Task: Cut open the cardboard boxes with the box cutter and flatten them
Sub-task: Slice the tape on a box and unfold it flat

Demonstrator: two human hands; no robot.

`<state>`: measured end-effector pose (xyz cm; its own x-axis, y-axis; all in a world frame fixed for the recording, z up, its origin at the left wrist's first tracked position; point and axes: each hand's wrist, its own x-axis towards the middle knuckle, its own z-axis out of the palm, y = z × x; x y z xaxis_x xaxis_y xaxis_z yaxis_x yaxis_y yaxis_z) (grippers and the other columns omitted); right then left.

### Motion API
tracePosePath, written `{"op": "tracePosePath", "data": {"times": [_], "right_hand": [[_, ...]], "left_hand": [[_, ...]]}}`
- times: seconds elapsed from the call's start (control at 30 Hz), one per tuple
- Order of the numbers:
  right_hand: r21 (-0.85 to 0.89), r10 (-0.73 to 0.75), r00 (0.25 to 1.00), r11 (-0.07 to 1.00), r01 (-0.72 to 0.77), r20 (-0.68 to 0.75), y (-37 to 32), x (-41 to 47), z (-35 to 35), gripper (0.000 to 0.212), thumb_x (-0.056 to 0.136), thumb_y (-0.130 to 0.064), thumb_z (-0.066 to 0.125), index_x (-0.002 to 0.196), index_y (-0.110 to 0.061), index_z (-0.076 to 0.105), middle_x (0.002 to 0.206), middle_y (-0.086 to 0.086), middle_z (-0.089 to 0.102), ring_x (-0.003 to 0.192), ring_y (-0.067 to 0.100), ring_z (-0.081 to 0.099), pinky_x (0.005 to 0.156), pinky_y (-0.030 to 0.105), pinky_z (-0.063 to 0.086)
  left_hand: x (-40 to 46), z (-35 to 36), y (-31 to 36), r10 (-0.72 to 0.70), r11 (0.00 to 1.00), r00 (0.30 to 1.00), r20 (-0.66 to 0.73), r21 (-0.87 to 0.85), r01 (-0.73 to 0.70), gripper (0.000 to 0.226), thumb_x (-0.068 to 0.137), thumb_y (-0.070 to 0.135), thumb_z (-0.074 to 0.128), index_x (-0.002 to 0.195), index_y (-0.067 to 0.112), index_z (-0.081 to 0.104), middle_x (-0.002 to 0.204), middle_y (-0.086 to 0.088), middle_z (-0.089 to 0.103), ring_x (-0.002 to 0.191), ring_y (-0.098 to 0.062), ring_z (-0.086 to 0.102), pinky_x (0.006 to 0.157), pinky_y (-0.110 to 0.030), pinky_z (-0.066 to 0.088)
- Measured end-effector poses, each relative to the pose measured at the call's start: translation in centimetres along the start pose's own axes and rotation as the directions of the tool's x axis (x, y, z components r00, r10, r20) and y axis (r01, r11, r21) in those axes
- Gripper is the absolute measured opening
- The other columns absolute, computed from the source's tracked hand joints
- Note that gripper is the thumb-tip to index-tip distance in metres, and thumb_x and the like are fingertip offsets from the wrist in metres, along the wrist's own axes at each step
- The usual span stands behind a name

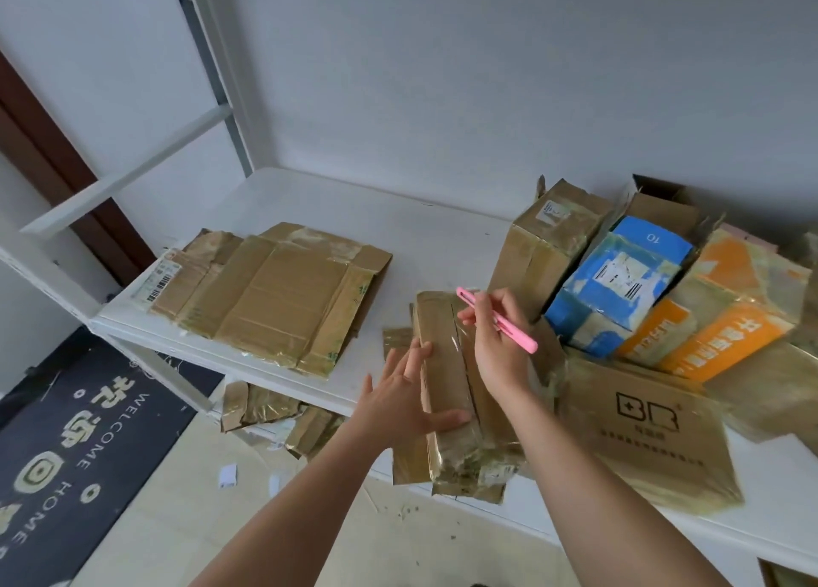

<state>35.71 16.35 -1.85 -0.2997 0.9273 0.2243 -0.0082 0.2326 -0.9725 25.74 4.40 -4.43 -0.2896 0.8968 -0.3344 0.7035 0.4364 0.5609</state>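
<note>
a person works at a white shelf [425,241], seen from a head-worn camera looking down over both forearms. the left hand [409,398] lies flat against the left side of a taped brown cardboard box [456,387], fingers straight and spread, the thumb reaching across the box's top face. the right hand [495,343] pinches a pink box cutter [498,320] between thumb and curled fingers, holding it pen-style just above the box's far end, its tip pointing up and left and its rear end jutting out to the right past the knuckles. a dark slit runs lengthwise along the top of the box, between the two hands; whether the cutter's tip touches the cardboard cannot be told. the box sits at the front edge of the shelf, its near end hanging slightly over. to the left, well apart, lies a stack of flattened cardboard [270,294]. to the right stand uncut boxes: a brown one [549,250], a blue one [615,285], an orange one [726,316], and in front of them a printed brown carton [650,431] lying flat. cardboard scraps [274,413] sit on a lower level, above a dark welcome mat [66,445]
</note>
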Motion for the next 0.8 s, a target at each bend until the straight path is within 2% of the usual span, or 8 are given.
{"op": "tracePosePath", "data": {"times": [0.1, 0.23, 0.33, 0.43, 0.53, 0.6, 0.7, 0.8], "right_hand": [[-0.025, -0.006, 1.000, 1.000, 0.005, -0.029, 0.8, 0.1, 0.2, 0.016, 0.101, -0.012, 0.050, 0.090, -0.001, 0.055, 0.076, 0.007, 0.067, 0.073, 0.007, 0.068, 0.067, 0.018, 0.053], [-0.094, -0.016, 1.000, 0.995, 0.017, 0.004, 1.2, 0.5, 0.2, 0.019, 0.101, -0.008, 0.050, 0.089, 0.006, 0.054, 0.075, 0.006, 0.067, 0.070, -0.001, 0.065, 0.066, 0.012, 0.050], [-0.135, -0.016, 1.000, 0.991, 0.018, 0.015, 1.3, 0.7, 0.3, 0.019, 0.101, -0.006, 0.050, 0.086, 0.005, 0.053, 0.074, 0.010, 0.067, 0.066, -0.003, 0.063, 0.063, 0.010, 0.048], [-0.175, -0.032, 0.998, 0.984, 0.041, 0.052, 1.3, 0.8, 0.3, 0.018, 0.102, -0.009, 0.048, 0.088, 0.002, 0.053, 0.078, 0.009, 0.067, 0.066, -0.001, 0.062, 0.060, 0.010, 0.046], [-0.207, -0.041, 0.997, 0.977, 0.052, 0.058, 1.5, 0.7, 0.2, 0.018, 0.102, -0.009, 0.048, 0.088, 0.001, 0.052, 0.077, 0.003, 0.065, 0.065, 0.000, 0.062, 0.060, 0.011, 0.047], [-0.217, -0.043, 0.998, 0.975, 0.053, 0.054, 1.5, 0.6, 0.2, 0.018, 0.102, -0.010, 0.048, 0.089, 0.002, 0.052, 0.077, 0.001, 0.064, 0.065, -0.001, 0.061, 0.059, 0.011, 0.046], [-0.267, -0.061, 0.996, 0.960, 0.077, 0.069, 1.4, 0.7, 0.3, 0.017, 0.102, -0.010, 0.049, 0.091, 0.001, 0.054, 0.075, 0.005, 0.065, 0.064, 0.005, 0.063, 0.054, 0.015, 0.048], [-0.311, -0.057, 0.991, 0.946, 0.092, 0.118, 1.2, 1.0, 0.2, 0.017, 0.102, -0.010, 0.049, 0.093, 0.003, 0.054, 0.074, 0.010, 0.065, 0.061, 0.015, 0.062, 0.052, 0.022, 0.049]], "left_hand": [[0.4, 0.6, -0.3, 0.016, 0.997, 1.000, 0.019, -0.081, -0.015, 0.111, 0.066, 0.078, 0.065, 0.148, 0.041, -0.001, 0.163, 0.012, 0.004, 0.149, -0.016, 0.017, 0.116, -0.055, 0.026], [0.7, 0.7, -0.1, 0.003, 0.995, 1.000, 0.025, -0.103, -0.001, 0.111, 0.068, 0.075, 0.066, 0.149, 0.039, -0.002, 0.164, 0.011, 0.002, 0.149, -0.015, 0.017, 0.117, -0.054, 0.027], [0.4, 0.5, 0.0, -0.012, 0.999, 1.000, 0.008, 0.034, 0.012, 0.112, 0.070, 0.082, 0.057, 0.152, 0.037, -0.004, 0.162, 0.017, -0.009, 0.151, -0.015, -0.002, 0.119, -0.061, 0.012], [0.4, 0.1, 0.1, 0.013, 0.986, 0.999, -0.044, 0.166, -0.006, 0.111, 0.071, 0.087, 0.049, 0.154, 0.034, -0.002, 0.159, 0.020, -0.022, 0.149, -0.018, -0.020, 0.120, -0.060, 0.003], [0.1, 0.1, 0.5, 0.064, 0.977, 0.997, -0.050, 0.207, -0.052, 0.112, 0.072, 0.086, 0.046, 0.156, 0.028, 0.000, 0.156, 0.025, -0.027, 0.148, -0.013, -0.022, 0.121, -0.057, 0.002], [0.0, -0.3, 0.4, 0.096, 0.979, 0.995, -0.018, 0.184, -0.091, 0.115, 0.071, 0.087, 0.047, 0.157, 0.026, -0.001, 0.156, 0.027, -0.025, 0.150, -0.009, -0.009, 0.121, -0.054, 0.008], [0.1, -1.7, -0.1, 0.102, 0.987, 0.990, 0.098, 0.112, -0.113, 0.123, 0.065, 0.086, 0.057, 0.156, 0.028, -0.003, 0.146, 0.040, -0.030, 0.140, -0.009, 0.034, 0.115, -0.045, 0.032], [0.3, -2.5, -0.5, 0.103, 0.992, 0.981, 0.165, 0.052, -0.113, 0.128, 0.058, 0.084, 0.062, 0.155, 0.032, -0.005, 0.129, 0.053, -0.036, 0.131, -0.011, 0.046, 0.105, -0.039, 0.045]]}}
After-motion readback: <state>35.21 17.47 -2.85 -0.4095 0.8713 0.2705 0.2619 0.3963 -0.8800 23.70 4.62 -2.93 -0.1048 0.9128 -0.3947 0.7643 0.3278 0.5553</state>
